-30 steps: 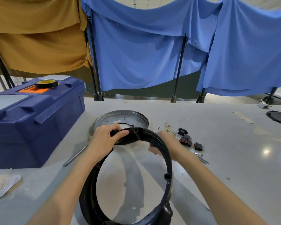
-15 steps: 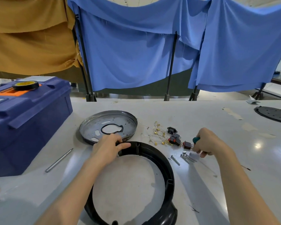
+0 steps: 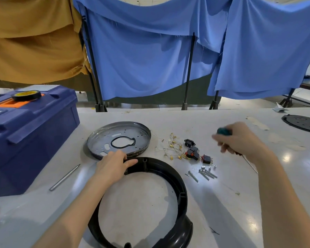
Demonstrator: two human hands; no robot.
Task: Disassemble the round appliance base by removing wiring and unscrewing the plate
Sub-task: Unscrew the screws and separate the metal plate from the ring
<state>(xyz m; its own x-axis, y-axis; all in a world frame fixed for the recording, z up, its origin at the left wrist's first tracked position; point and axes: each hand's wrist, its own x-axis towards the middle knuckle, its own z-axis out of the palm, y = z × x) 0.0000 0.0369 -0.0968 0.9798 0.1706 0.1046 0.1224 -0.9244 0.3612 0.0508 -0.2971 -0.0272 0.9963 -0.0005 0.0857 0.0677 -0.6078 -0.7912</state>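
The left hand (image 3: pixel 115 165) grips the far rim of the black ring (image 3: pixel 157 162), thumb hooked over the edge and fingers curled on it. The ring lies flat on the surface (image 3: pixel 168 119). A second ago both hands held that ring tipped up on its edge. Since then it has been laid down, and the right hand (image 3: pixel 240 140) has let go of it and closed round a green-handled screwdriver (image 3: pixel 224 131), which it now carries above the surface, a little blurred, the shaft trailing back under the wrist.

From where I stand the stripping looks nearly finished. The metal plate (image 3: pixel 141 138) sits free of the ring, just beyond the left hand's knuckles. The wires (image 3: pixel 174 147) lie loose between the plate and 3 or so small switches (image 3: pixel 193 151). A handful of screws (image 3: pixel 204 173) rests just right of the ring, below the right hand and apart from it. I'd guess the screwdriver is meant for some last fastener on the ring, though I can't see one.

Further out, a blue toolbox (image 3: pixel 25 131) stands at the left, with a thin metal rod (image 3: pixel 64 177) beside it.
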